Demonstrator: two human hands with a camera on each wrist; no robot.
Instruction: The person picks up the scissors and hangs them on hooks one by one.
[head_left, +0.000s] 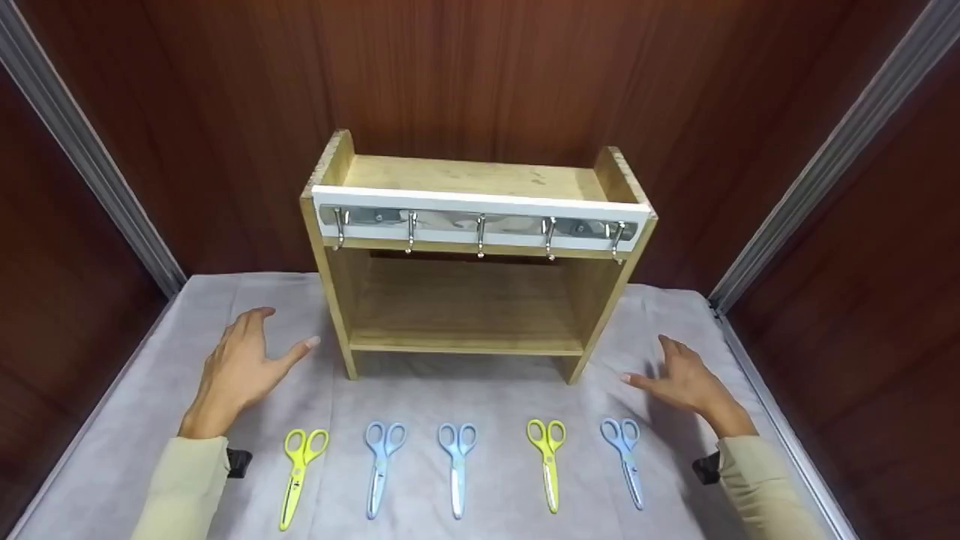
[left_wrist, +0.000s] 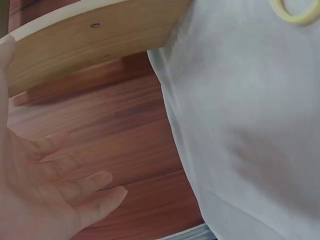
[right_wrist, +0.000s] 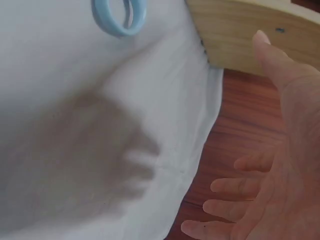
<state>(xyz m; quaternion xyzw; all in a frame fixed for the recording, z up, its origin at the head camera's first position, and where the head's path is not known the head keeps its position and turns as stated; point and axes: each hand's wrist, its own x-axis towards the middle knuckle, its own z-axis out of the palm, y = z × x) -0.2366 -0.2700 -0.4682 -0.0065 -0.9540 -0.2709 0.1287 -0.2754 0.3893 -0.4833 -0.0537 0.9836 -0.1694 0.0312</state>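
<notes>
My left hand (head_left: pixel 244 367) is held over the cloth left of the wooden shelf, fingers extended, thumb apart, holding nothing. On the shelf's other side my right hand (head_left: pixel 686 379) is spread in the same way, also with nothing in it. Scissors lie in a row in front, handles toward the shelf: a yellow pair (head_left: pixel 297 476) nearest my left hand, a blue pair (head_left: pixel 380 469), another blue pair (head_left: pixel 457 469), a second yellow pair (head_left: pixel 549 465), and a blue pair (head_left: pixel 624 461) nearest my right hand. In the right wrist view, a blue handle loop (right_wrist: pixel 120 20) shows at the top.
The wooden shelf (head_left: pixel 465 341) stands at the middle back. Along its upper front runs a white board (head_left: pixel 480 201) with a metal rack of several hooks (head_left: pixel 481 236). Reddish-brown wood walls (head_left: pixel 480 75) enclose the back and sides. A pale cloth (head_left: pixel 450 394) covers the table.
</notes>
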